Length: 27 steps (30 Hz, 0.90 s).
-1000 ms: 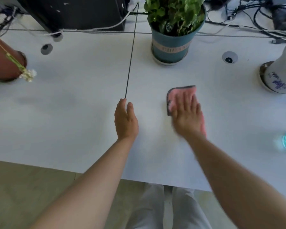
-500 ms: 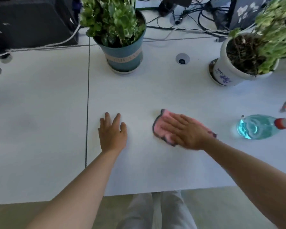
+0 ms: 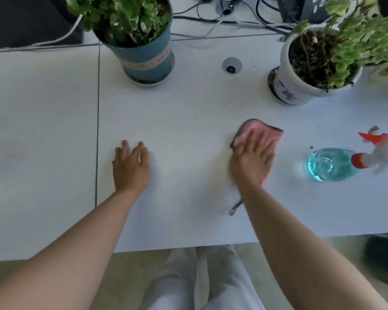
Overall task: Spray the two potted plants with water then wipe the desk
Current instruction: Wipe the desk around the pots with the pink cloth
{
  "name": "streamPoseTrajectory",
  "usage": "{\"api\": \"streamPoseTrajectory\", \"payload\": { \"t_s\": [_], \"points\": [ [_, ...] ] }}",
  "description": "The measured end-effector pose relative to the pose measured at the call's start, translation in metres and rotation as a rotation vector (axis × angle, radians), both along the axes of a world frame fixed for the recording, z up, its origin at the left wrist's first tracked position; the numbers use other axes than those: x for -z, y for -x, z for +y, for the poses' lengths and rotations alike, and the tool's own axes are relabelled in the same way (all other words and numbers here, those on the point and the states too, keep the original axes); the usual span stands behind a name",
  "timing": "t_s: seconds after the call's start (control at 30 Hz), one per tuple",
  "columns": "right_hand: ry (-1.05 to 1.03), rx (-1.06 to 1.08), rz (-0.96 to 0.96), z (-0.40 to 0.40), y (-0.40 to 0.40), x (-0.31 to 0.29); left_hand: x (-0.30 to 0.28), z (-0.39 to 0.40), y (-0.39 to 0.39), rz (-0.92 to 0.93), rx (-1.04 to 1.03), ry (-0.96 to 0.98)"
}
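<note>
My right hand (image 3: 252,161) presses flat on a pink cloth (image 3: 263,130) with a dark edge, on the white desk (image 3: 188,113). My left hand (image 3: 130,166) lies flat on the desk to the left, fingers apart, holding nothing. At the back stand a leafy plant in a teal pot (image 3: 147,57) and a plant in a white pot with blue markings (image 3: 300,70). A clear blue spray bottle (image 3: 329,164) with an orange trigger lies on its side to the right of the cloth.
A round cable hole (image 3: 231,66) sits between the pots. Cables (image 3: 233,19) and dark equipment run along the back edge. A seam (image 3: 97,121) splits the desk left of my left hand. The desk's front edge is close to my legs.
My right hand has slid the cloth to the right, toward the spray bottle. The view has shifted right, bringing the white pot and bottle fully in. My left hand stays flat.
</note>
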State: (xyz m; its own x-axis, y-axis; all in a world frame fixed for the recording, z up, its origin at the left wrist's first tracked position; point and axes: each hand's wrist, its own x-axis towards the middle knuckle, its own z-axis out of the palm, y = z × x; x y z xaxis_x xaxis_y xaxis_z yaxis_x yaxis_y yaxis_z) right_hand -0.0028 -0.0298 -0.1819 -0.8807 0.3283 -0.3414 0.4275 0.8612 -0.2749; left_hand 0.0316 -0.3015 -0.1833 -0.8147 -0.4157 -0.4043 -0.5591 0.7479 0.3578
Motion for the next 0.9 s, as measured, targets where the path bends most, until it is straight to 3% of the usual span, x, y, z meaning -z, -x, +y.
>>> {"api": "streamPoseTrajectory", "payload": {
  "t_s": [0.1, 0.13, 0.17, 0.27, 0.3, 0.33, 0.4, 0.47, 0.5, 0.53, 0.6, 0.63, 0.67, 0.73, 0.77, 0.8, 0.83, 0.9],
  "points": [
    [0.16, -0.974, 0.03, -0.057, -0.047, 0.008, -0.018, -0.006, 0.006, -0.031, -0.047, -0.136],
    [0.151, -1.121, 0.08, -0.049, -0.038, 0.011, -0.023, -0.009, 0.006, -0.025, -0.041, -0.181],
    [0.114, -1.086, 0.109, -0.047, -0.026, 0.014, -0.027, -0.014, 0.002, -0.011, -0.035, -0.204],
    [0.042, -0.346, 0.014, -0.079, -0.008, 0.002, -0.03, -0.034, -0.016, 0.098, -0.14, -0.24],
    [0.095, -0.305, -0.02, -0.112, -0.02, -0.003, -0.031, -0.039, -0.024, 0.142, -0.202, -0.243],
    [0.124, -0.486, -0.032, -0.146, -0.043, -0.008, -0.032, -0.044, -0.032, 0.18, -0.239, -0.234],
    [0.236, -1.112, -0.075, -0.195, -0.1, -0.012, -0.036, -0.053, -0.046, 0.228, -0.267, -0.204],
    [0.215, -1.541, -0.053, -0.19, -0.104, -0.006, -0.038, -0.057, -0.057, 0.255, -0.285, -0.187],
    [0.169, -1.543, -0.004, -0.188, -0.091, 0.0, -0.037, -0.062, -0.063, 0.257, -0.308, -0.176],
    [0.109, -1.355, 0.027, -0.185, -0.074, 0.005, -0.036, -0.067, -0.067, 0.254, -0.342, -0.169],
    [0.058, -0.733, 0.002, -0.178, -0.055, 0.007, -0.031, -0.066, -0.065, 0.254, -0.421, -0.176],
    [0.091, -0.596, -0.027, -0.183, -0.065, 0.003, -0.03, -0.061, -0.063, 0.259, -0.436, -0.18],
    [0.112, -0.694, -0.029, -0.188, -0.082, -0.002, -0.03, -0.054, -0.06, 0.272, -0.421, -0.18],
    [0.197, -1.296, -0.033, -0.176, -0.131, 0.001, -0.029, -0.04, -0.054, 0.291, -0.344, -0.179],
    [0.2, -1.501, 0.009, -0.152, -0.133, 0.003, -0.027, -0.034, -0.052, 0.29, -0.318, -0.184],
    [0.162, -1.505, 0.072, -0.126, -0.12, 0.007, -0.025, -0.03, -0.052, 0.281, -0.306, -0.188],
    [0.097, -1.307, 0.099, -0.101, -0.103, 0.013, -0.022, -0.025, -0.053, 0.263, -0.294, -0.186],
    [0.02, -0.603, 0.05, -0.057, -0.08, 0.012, -0.016, -0.014, -0.056, 0.214, -0.243, -0.169]
  ]
}}
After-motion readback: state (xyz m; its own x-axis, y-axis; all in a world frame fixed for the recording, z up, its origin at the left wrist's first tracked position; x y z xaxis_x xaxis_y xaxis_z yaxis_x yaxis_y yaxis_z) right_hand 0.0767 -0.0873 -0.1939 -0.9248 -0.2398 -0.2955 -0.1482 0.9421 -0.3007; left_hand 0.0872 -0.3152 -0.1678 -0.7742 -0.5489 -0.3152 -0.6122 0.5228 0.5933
